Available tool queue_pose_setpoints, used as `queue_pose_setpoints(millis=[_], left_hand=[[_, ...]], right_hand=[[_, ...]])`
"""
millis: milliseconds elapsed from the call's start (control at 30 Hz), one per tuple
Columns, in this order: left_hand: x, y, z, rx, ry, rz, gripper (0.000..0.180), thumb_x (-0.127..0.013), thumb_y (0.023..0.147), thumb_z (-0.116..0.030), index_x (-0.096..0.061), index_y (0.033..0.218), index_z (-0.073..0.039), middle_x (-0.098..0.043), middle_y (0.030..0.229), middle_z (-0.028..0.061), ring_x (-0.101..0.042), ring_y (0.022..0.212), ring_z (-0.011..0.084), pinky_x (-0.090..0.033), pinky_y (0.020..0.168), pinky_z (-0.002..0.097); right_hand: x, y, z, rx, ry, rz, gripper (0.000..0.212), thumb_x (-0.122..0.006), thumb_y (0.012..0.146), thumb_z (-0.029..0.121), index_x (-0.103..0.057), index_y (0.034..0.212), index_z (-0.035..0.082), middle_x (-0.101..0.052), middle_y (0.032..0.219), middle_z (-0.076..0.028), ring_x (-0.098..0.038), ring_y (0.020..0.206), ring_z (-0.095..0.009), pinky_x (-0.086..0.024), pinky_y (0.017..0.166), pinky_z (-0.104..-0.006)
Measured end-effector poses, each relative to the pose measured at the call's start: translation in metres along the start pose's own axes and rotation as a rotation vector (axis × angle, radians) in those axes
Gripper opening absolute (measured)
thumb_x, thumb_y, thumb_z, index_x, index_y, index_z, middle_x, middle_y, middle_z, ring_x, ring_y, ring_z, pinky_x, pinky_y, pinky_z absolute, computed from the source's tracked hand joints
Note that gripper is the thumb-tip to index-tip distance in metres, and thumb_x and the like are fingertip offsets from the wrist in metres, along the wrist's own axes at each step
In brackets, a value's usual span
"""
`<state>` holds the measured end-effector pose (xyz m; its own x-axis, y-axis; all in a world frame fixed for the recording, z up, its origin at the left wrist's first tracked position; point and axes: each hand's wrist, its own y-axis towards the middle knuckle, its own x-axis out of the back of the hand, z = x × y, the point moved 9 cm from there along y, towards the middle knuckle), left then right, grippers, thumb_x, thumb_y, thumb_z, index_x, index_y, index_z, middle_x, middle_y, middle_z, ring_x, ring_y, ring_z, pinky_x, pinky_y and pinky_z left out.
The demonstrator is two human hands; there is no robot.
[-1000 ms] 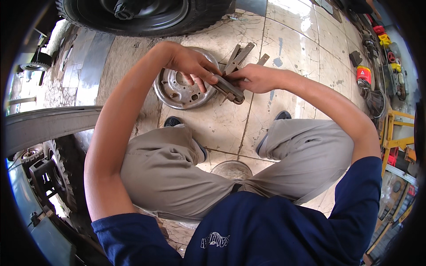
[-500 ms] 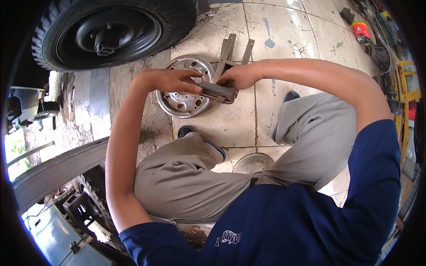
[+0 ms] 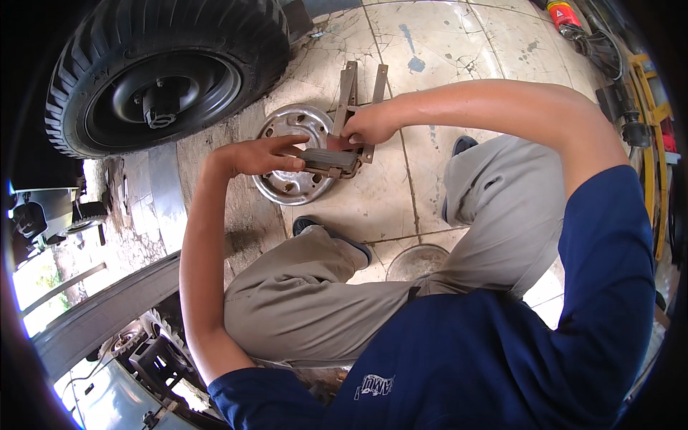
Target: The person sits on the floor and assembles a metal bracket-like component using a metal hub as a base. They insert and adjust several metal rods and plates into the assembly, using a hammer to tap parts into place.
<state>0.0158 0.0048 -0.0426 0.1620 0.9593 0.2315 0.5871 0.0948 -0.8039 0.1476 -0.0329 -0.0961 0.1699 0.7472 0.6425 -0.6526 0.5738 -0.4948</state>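
Observation:
Held over the floor is a metal pedal assembly, with a ribbed grey pad (image 3: 330, 159) at its near end and flat rusty metal arms (image 3: 347, 86) pointing away from me. My left hand (image 3: 265, 154) grips the pad's left end, thumb on the near side and fingers stretched over the far side. At the base of the arms, just beyond the pad, my right hand (image 3: 373, 125) is closed on the metal frame; some of its fingertips are hidden. Beneath both hands lies a round silver wheel rim (image 3: 290, 192) with holes, partly covered by them.
A large black tire (image 3: 172, 64) on a dark wheel stands at the upper left. A grey metal beam (image 3: 107, 308) crosses the lower left. Behind my knees sits a round metal lid or stool top (image 3: 416, 264). Yellow metal framing (image 3: 648, 143) and a red can (image 3: 564, 16) line the right.
The whole view has shifted slightly. My right hand has moved a little farther from the pad, along the frame, exposing more metal at the pad's right end. My left hand keeps its grip.

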Motion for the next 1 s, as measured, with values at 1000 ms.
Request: queue_pose_setpoints(millis=[1000], left_hand=[[-0.001,-0.002,-0.016,-0.076,-0.114,0.008,0.085,-0.068,0.090,-0.042,-0.024,0.155,-0.009,-0.044,0.146,0.0213,-0.044,0.135,0.0298,-0.037,0.112,0.0407]], right_hand=[[0.007,-0.001,0.030,0.282,0.006,0.001,0.038,-0.053,0.084,0.005,-0.066,0.119,0.008,-0.069,0.105,-0.020,-0.064,0.097,-0.038,-0.049,0.082,-0.0426]])
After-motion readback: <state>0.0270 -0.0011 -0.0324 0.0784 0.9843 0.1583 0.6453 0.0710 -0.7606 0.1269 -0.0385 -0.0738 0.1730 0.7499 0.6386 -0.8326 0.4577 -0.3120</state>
